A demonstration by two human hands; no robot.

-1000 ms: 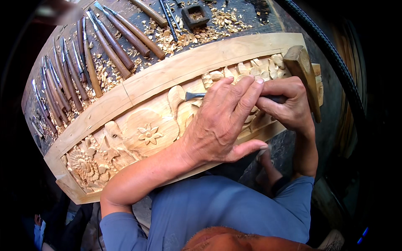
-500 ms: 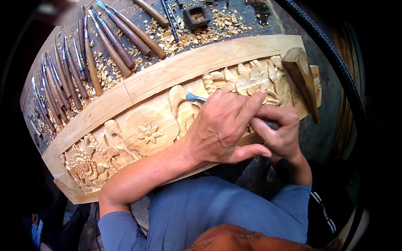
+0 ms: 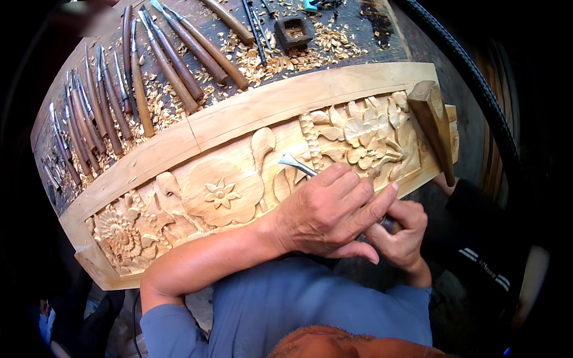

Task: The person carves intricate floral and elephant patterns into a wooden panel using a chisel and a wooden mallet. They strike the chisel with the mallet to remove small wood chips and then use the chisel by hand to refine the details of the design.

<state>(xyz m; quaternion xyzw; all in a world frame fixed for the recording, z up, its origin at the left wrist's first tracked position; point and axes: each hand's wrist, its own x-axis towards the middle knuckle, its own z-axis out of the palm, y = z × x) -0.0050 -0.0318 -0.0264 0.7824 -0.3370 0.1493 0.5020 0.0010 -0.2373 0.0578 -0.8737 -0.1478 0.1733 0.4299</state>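
Observation:
My left hand (image 3: 325,209) wraps around the metal shaft of a carving chisel (image 3: 298,164), its thumb and index finger stretched toward the right. The chisel's flared blade points up and left over a smooth patch of a carved wooden panel (image 3: 245,107); whether the edge touches the wood I cannot tell. Closed around the chisel's handle end, my right hand (image 3: 401,235) sits lower right, past the panel's near edge. A relief flower (image 3: 220,194) lies left of the blade, and carved leaves (image 3: 358,134) lie to its right.
Several wood-handled chisels (image 3: 173,74) lie on the dark bench beyond the panel, among wood shavings (image 3: 334,43). A square dark block with a hollow (image 3: 292,33) stands there. A thick wooden piece (image 3: 433,122) lies across the panel's right end. Another person's dark-clothed leg (image 3: 489,238) shows at right.
Both hands have moved down with the chisel, and its blade has shifted right and down. More carved leaves show. The whole bench scene sits slightly lower and farther right in view.

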